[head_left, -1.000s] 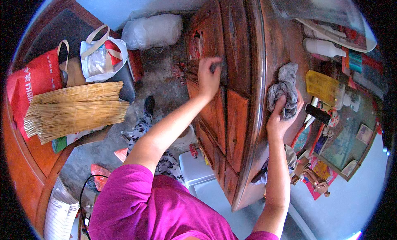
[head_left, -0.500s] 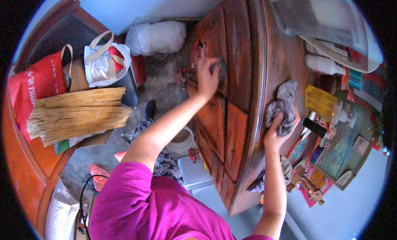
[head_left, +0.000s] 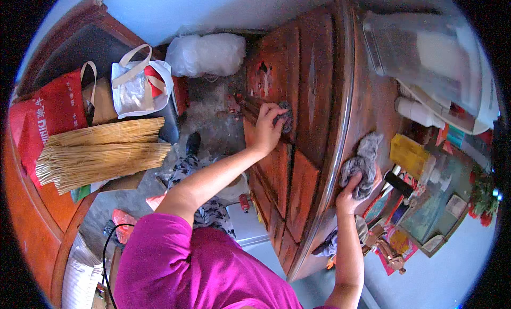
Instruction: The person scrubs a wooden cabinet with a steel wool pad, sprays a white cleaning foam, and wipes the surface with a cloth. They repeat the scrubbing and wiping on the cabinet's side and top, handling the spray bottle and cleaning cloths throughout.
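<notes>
My left hand [head_left: 269, 129] reaches out to the front of a dark brown wooden cabinet [head_left: 314, 112]. Its fingers are closed on a dark grey scouring pad [head_left: 286, 117], which is pressed to the wood beside the edge of a panel. A worn patch with reddish and pale marks [head_left: 262, 79] shows on the panel beyond it. On the cabinet top, my right hand [head_left: 349, 196] grips a crumpled grey rag [head_left: 366, 155], its far end lying loose on the wood.
On the cabinet top stand a clear plastic bin [head_left: 426, 58], a white bottle [head_left: 418, 112], a yellow container [head_left: 410, 153] and a framed picture [head_left: 442, 218]. At left, straw bundles [head_left: 106, 154] and bags [head_left: 141, 88] lie on a chair. A wrapped white bundle [head_left: 205, 54] sits behind.
My left hand has moved nearer to me along the cabinet front with the scouring pad. My right hand keeps its grip on the rag in nearly the same place. The view has shifted slightly.
</notes>
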Demonstrator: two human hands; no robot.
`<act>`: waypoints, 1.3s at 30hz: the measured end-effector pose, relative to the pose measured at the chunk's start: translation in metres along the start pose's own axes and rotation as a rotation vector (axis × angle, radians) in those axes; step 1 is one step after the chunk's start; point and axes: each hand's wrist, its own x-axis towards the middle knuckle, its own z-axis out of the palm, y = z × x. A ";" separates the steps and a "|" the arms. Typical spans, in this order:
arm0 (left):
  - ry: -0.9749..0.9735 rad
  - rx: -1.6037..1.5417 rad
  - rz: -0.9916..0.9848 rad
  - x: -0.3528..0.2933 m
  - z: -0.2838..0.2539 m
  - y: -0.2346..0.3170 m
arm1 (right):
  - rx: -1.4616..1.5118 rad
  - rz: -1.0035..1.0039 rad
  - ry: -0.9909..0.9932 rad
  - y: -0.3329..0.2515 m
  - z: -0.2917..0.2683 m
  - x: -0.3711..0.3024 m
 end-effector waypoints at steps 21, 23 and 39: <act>0.208 0.138 0.239 0.245 0.006 0.045 | -0.115 0.032 -0.027 0.003 -0.010 -0.011; 0.329 0.211 0.349 0.260 -0.002 -0.002 | -0.123 -0.018 -0.040 0.001 -0.008 -0.004; 0.259 0.204 0.296 0.175 0.001 0.065 | -0.027 0.013 -0.037 -0.002 -0.004 -0.001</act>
